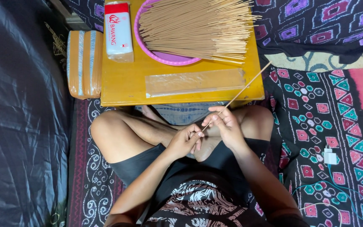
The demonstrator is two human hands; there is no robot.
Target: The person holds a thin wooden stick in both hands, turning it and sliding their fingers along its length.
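the top edge cuts off our pink bowl (164, 56) and the far ends of the sticks (194, 25) in it. our hands (209, 132) hide the near end of the stick (242, 90) we hold.

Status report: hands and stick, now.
Left hand and right hand both pinching one thin stick. Stick angles up over low table's corner. Nothing in the way.
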